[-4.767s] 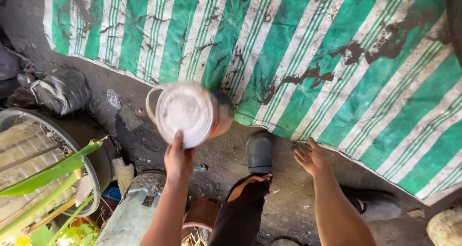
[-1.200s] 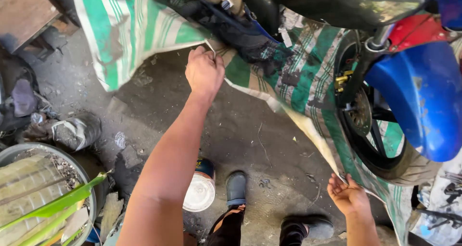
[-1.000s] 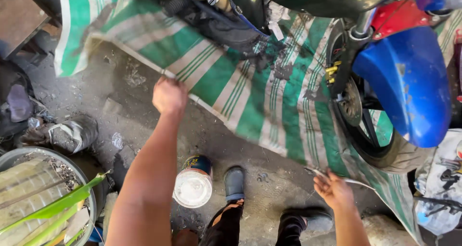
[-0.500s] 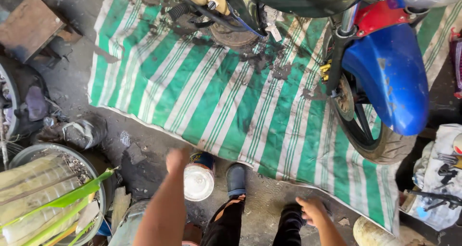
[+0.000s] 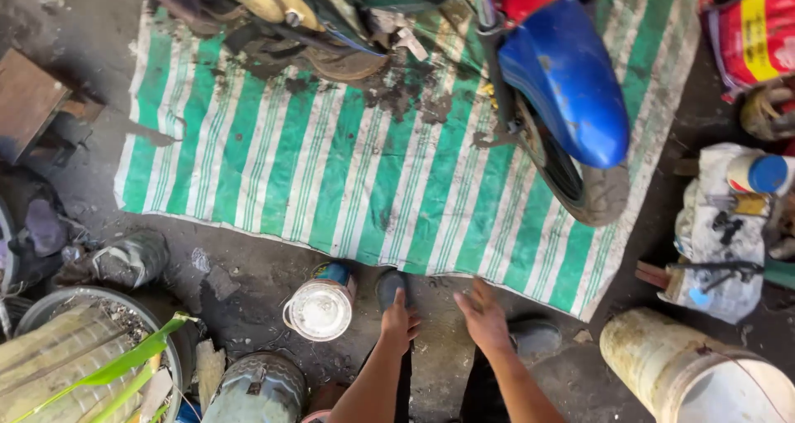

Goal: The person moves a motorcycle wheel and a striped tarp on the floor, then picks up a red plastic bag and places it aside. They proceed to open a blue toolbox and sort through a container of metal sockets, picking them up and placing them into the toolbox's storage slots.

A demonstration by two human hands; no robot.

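Head view, looking down: both hands empty, fingers loosely spread. Left hand (image 5: 399, 324) hangs just beside a lidded paint can (image 5: 320, 307); right hand (image 5: 484, 319) hovers near the edge of the striped tarp (image 5: 348, 166), which lies flat under the motorbike's front wheel (image 5: 571, 170). Risk, as judged: a careless sweep could tip the can, and mud on the tarp invites a slipping foot.

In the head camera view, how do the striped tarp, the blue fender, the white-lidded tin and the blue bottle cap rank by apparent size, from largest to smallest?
1. Striped tarp, by far the largest.
2. Blue fender; it stands above the ground, nearer the camera, so it may look bigger than it is.
3. White-lidded tin.
4. Blue bottle cap, smallest.
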